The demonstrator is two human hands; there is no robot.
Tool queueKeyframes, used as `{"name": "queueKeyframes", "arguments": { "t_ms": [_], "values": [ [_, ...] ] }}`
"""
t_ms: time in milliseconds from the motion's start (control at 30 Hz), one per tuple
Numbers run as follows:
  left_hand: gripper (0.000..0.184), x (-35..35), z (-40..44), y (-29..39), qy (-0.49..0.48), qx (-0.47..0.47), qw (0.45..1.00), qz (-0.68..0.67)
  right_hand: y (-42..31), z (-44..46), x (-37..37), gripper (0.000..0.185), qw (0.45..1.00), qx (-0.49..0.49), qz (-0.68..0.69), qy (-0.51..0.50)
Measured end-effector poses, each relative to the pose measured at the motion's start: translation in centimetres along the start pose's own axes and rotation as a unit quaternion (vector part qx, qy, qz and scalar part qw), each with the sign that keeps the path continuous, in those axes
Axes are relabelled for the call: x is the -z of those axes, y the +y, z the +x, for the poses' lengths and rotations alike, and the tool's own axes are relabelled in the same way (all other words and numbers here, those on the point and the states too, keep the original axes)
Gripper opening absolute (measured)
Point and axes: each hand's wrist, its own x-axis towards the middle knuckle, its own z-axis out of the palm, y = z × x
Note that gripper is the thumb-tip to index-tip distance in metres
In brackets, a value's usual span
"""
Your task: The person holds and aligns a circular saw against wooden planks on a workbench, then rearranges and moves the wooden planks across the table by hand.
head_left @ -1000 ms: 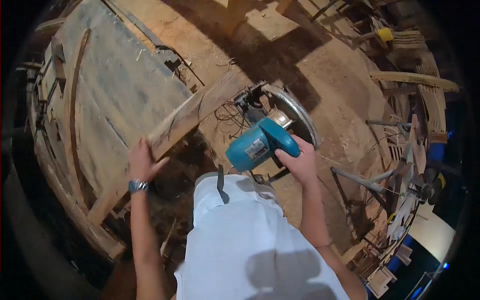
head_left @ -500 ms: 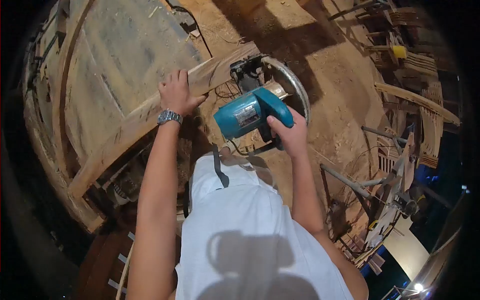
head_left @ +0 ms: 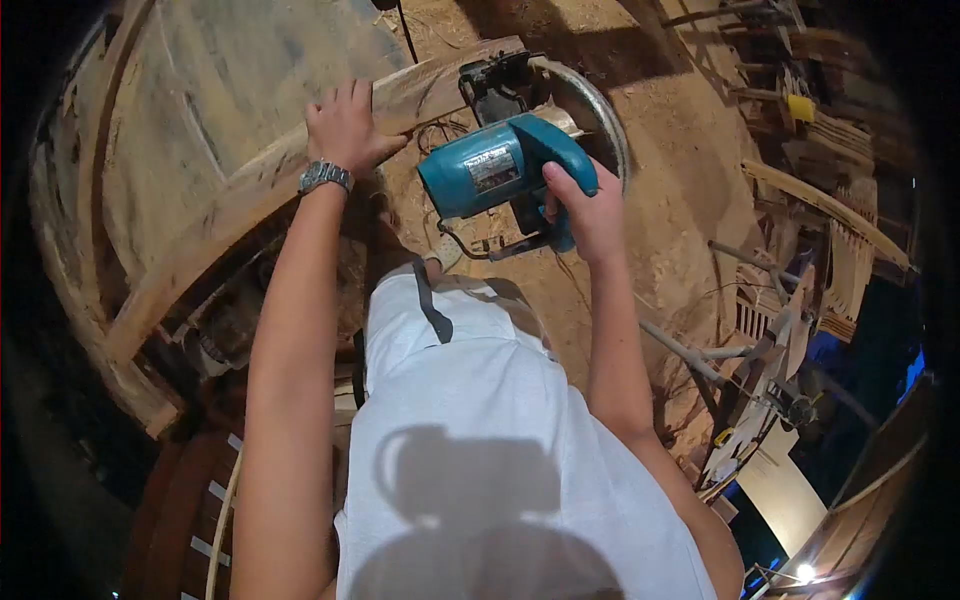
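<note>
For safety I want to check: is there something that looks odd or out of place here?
Nothing looks plainly damaged. What looks untidy is the jumble of wooden pieces on the right, lying at mixed angles, and the debris-strewn ground; both may be normal in such a workplace.

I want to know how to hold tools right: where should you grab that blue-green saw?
I'd take the saw by its curved handle, from the near side, as the right hand does. The handle is slim, and its end bends toward the person. The round metal rim is best left alone.
</note>
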Motion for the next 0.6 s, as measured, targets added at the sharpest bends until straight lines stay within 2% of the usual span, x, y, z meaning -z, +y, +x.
{"name": "queueKeyframes", "arguments": {
  "t_ms": [200,367,600],
  "values": [
    [0.083,0.57,0.5,0.1,-0.024,0.011,1.0,-0.006,0.01,-0.04,0.14,0.031,1.0,0.004,0.016,-0.016],
    [0.082,0.33,0.64,0.06,-0.005,0.005,1.0,-0.002,0.4,-0.06,0.36,0.047,1.0,0.015,0.003,-0.008],
    [0.082,0.66,0.77,0.08,-0.007,0.005,1.0,-0.006,-0.14,0.02,0.02,0.049,1.0,-0.003,0.021,-0.007]
  ]
}}
